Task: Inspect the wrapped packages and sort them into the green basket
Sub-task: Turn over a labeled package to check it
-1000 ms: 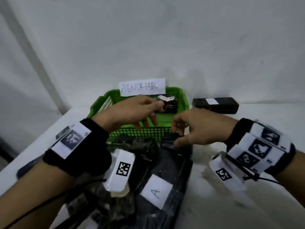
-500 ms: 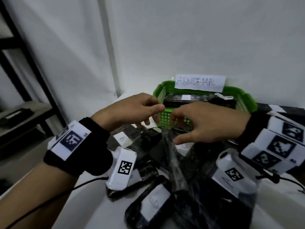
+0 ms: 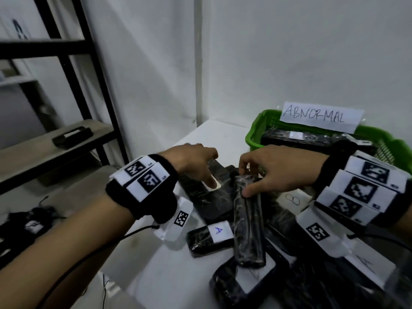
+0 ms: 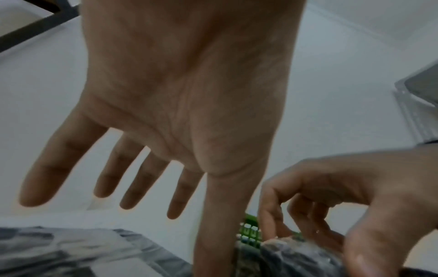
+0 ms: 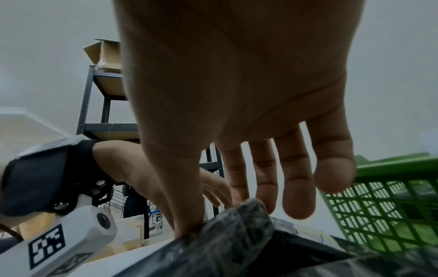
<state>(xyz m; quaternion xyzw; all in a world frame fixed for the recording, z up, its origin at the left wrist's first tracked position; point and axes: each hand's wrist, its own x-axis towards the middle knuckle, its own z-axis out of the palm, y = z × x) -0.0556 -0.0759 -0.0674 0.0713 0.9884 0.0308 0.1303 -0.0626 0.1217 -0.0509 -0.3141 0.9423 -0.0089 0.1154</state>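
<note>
Several black wrapped packages lie piled on the white table [image 3: 178, 275]. My right hand [image 3: 249, 180] pinches the far end of a long black wrapped package [image 3: 248, 228] between thumb and fingers; the right wrist view shows that package [image 5: 227, 234] under the thumb. My left hand [image 3: 200, 166] is spread with straight fingers [image 4: 57, 159], its thumb resting on the white label of a flat package [image 3: 207, 197]. The green basket [image 3: 256, 132], tagged ABNORMAL [image 3: 321, 117], stands at the back right with black packages inside; its mesh wall [image 5: 391, 206] is just right of my right hand.
Packages labelled A [image 3: 214, 235] and B [image 3: 294, 199] lie in the pile. A black metal shelf rack [image 3: 66, 54] stands to the left, with a dark item [image 3: 71, 134] on its board. The table's left edge drops off below my left forearm.
The head view has swung left, so the basket now sits at the right. My right hand has taken hold of the long package. My left hand has opened and dropped onto a flat package.
</note>
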